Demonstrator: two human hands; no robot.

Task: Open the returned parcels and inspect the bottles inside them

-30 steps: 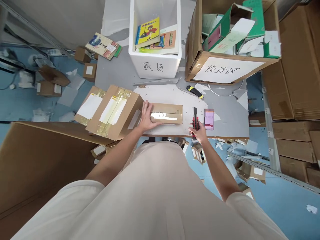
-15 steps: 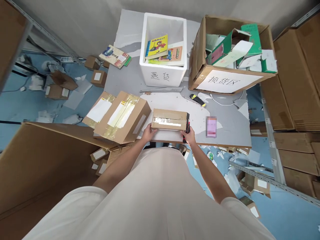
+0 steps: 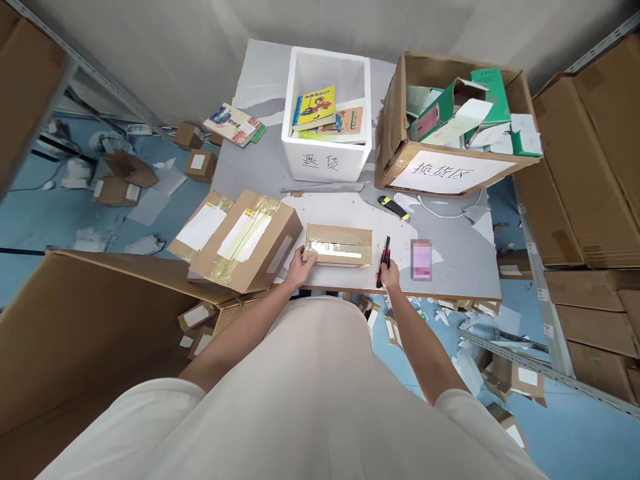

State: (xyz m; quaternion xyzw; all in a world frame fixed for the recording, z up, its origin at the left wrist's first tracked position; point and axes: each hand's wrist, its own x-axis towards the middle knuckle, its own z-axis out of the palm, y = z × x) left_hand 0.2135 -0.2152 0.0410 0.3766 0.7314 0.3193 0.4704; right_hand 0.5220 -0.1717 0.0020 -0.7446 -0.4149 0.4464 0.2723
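A small taped cardboard box lies on the table near its front edge. My left hand grips the box at its left front corner, thumb on top. To the right of the box, my right hand is closed around a red and black box cutter, its tip pointing away from me. The cutter is apart from the box. Two larger taped cartons sit left of my left hand; the nearer carton has a white label. A pink, blurred-out rectangular item lies right of my right hand.
A white foam box with books stands at the back. Beside it is a cardboard carton of green boxes. A yellow and black cutter and a white cable lie in front. Books rest at the table's left edge.
My right hand has left the box's right end and moved right with the box cutter. My left hand stays on the box. The whole view has shifted slightly.
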